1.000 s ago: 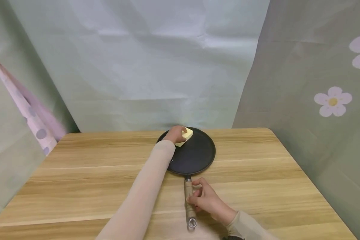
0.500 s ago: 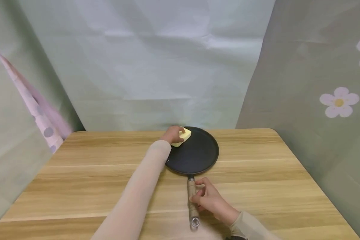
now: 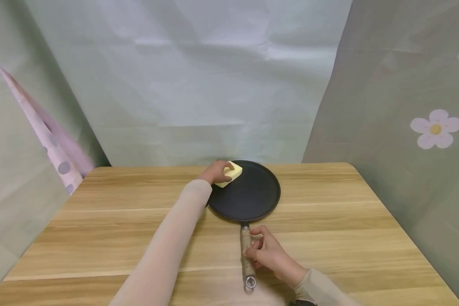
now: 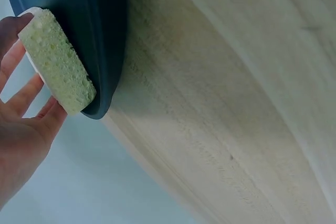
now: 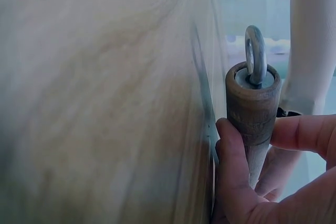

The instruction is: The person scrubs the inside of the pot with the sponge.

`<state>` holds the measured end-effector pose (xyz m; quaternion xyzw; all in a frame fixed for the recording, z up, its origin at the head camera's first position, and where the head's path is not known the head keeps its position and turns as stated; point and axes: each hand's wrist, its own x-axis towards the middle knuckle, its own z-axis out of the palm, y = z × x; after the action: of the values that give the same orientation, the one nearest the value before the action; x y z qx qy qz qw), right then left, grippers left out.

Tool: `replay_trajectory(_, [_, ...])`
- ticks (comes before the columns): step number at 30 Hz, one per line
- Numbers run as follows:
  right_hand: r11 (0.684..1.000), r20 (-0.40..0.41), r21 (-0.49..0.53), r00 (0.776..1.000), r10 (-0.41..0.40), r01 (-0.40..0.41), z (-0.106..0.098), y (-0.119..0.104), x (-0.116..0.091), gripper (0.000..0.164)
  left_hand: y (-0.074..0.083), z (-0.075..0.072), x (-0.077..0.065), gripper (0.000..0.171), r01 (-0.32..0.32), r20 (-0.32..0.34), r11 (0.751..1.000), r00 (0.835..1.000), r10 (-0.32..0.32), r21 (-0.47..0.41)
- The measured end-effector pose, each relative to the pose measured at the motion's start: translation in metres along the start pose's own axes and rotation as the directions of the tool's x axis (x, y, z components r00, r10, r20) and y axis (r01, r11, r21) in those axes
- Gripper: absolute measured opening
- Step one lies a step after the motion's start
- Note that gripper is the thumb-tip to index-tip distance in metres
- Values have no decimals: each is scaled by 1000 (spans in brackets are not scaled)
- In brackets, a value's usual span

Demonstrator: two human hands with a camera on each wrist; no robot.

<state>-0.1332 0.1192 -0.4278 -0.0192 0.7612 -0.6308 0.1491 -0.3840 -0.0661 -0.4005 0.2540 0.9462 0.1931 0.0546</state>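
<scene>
A black flat round pan [image 3: 248, 193] lies on the wooden table, its wooden handle [image 3: 247, 255] pointing toward me. My left hand [image 3: 216, 171] grips a pale yellow sponge [image 3: 235, 171] against the pan's far left part. In the left wrist view, fingers and thumb hold the porous sponge [image 4: 59, 64] by its sides, at the rim of the pan [image 4: 107, 35]. With thumb and fingers, my right hand [image 3: 269, 253] pinches the handle from the right. The right wrist view has the handle [image 5: 253, 106] between thumb and fingers, a metal ring [image 5: 256, 53] at its end.
The wooden table [image 3: 111, 238] spreads to both sides of the pan. Behind its far edge hangs a pale green cloth [image 3: 199, 97]. Another cloth with flowers [image 3: 386, 106] hangs at the right, and a pink spotted fold [image 3: 55, 144] at the left.
My left hand has shifted a little to the left with the sponge, along the pan's far left side. My right hand stays on the handle. The whole head view has turned slightly.
</scene>
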Motion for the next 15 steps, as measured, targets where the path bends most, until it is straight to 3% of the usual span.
replay_trajectory(15, [1000, -3, -7, 1000, 0, 0, -3, -1, -1, 54, 2, 1, -12, 43, -39, -4, 999, 999, 39, 3])
